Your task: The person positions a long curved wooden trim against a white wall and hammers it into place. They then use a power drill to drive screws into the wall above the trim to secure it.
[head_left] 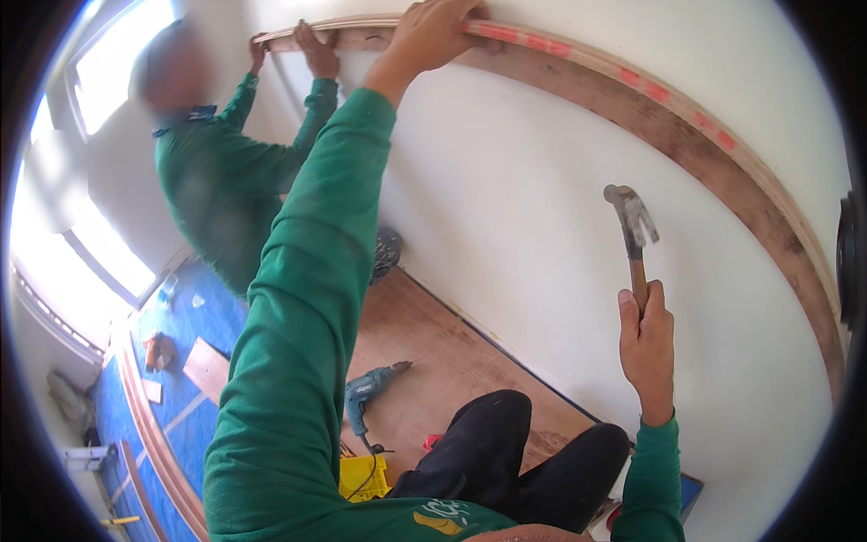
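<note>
My left hand (432,38) reaches up along the white wall, its fingers curled over a long thin wooden strip (587,54) with red marks on its face. The strip runs along the top of a wider brown board (695,154) on the wall; both look curved in this view. My right hand (648,352) grips a claw hammer (636,242) by its wooden handle, head up, in front of the wall and apart from the board. Farther left, a co-worker in a green top (212,172) has both raised hands (318,52) on the strip's far end.
A teal power drill (363,396) lies on the brown wooden panel (406,312) near my knees, beside a yellow container (359,479). Blue sheeting (185,312) covers the floor at left, with long planks (155,429) on it. A dark round object (847,262) is at the right edge.
</note>
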### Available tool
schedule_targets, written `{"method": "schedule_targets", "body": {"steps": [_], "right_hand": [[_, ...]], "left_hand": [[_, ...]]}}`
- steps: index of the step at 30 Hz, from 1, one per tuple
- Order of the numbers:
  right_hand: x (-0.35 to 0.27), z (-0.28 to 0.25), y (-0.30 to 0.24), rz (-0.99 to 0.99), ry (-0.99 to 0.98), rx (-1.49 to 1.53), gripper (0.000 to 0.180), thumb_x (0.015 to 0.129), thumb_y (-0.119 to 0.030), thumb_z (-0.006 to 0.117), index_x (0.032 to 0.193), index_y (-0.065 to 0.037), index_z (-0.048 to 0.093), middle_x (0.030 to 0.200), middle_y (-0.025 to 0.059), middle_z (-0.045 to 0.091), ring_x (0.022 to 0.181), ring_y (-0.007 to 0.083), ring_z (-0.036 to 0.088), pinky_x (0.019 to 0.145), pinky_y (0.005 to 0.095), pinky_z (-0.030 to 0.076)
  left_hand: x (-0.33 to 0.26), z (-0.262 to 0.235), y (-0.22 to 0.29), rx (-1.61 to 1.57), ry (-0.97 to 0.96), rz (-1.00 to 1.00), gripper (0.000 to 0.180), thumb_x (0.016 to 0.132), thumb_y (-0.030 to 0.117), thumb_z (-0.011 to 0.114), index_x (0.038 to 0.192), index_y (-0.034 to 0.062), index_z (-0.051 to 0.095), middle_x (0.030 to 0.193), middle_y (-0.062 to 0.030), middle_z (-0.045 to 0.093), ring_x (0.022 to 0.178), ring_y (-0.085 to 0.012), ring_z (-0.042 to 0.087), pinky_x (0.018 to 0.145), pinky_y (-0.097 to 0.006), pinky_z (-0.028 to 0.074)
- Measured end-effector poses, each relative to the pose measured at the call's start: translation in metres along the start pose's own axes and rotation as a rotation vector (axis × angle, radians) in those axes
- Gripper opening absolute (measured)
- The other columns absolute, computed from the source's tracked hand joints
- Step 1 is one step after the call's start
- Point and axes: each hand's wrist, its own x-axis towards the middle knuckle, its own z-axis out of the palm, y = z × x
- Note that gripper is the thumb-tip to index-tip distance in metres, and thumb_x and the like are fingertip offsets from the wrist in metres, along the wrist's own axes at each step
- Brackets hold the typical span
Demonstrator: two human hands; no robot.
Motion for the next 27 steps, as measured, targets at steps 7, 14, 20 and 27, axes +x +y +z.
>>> {"method": "schedule_targets", "body": {"steps": [7, 14, 20, 27], "right_hand": [[0.056, 0.065, -0.008, -0.089, -0.672, 0.384, 0.027, 0.109, -0.023, 0.056, 0.119, 0.001, 0.051, 0.085, 0.0140, 0.061, 0.071, 0.0242, 0.065, 0.062, 0.0412, 0.054], [0.144, 0.161, -0.119, -0.156, -0.918, 0.759, 0.025, 0.104, -0.016, 0.065, 0.113, 0.008, 0.061, 0.083, 0.0072, 0.062, 0.066, 0.0155, 0.062, 0.058, 0.0319, 0.056], [0.185, 0.186, -0.169, -0.109, -1.065, 0.921, 0.014, 0.101, -0.010, 0.066, 0.103, 0.003, 0.065, 0.082, 0.0044, 0.063, 0.065, 0.0120, 0.061, 0.059, 0.0289, 0.057], [0.212, 0.196, -0.171, -0.155, -1.043, 0.907, 0.014, 0.099, -0.009, 0.067, 0.104, 0.003, 0.065, 0.084, 0.0036, 0.063, 0.068, 0.0112, 0.061, 0.059, 0.0289, 0.057]], "left_hand": [[-0.004, -0.006, 0.006, 0.018, -0.020, 0.024, 0.035, 0.090, 0.032, 0.087, 0.115, 0.0117, 0.071, 0.118, -0.0115, 0.070, 0.115, -0.0377, 0.067, 0.097, -0.051, 0.055], [-0.004, 0.001, 0.005, 0.074, -0.027, -0.087, 0.034, 0.088, 0.033, 0.086, 0.117, 0.0177, 0.074, 0.119, -0.0050, 0.073, 0.120, -0.0302, 0.067, 0.103, -0.046, 0.052], [-0.001, 0.001, 0.000, 0.052, -0.071, -0.138, 0.036, 0.088, 0.030, 0.084, 0.120, 0.0193, 0.073, 0.121, -0.0049, 0.072, 0.125, -0.0301, 0.065, 0.108, -0.047, 0.050], [-0.001, 0.001, -0.001, 0.046, -0.072, -0.126, 0.036, 0.088, 0.029, 0.082, 0.121, 0.0185, 0.073, 0.123, -0.0061, 0.071, 0.126, -0.0315, 0.065, 0.109, -0.046, 0.050]]}}
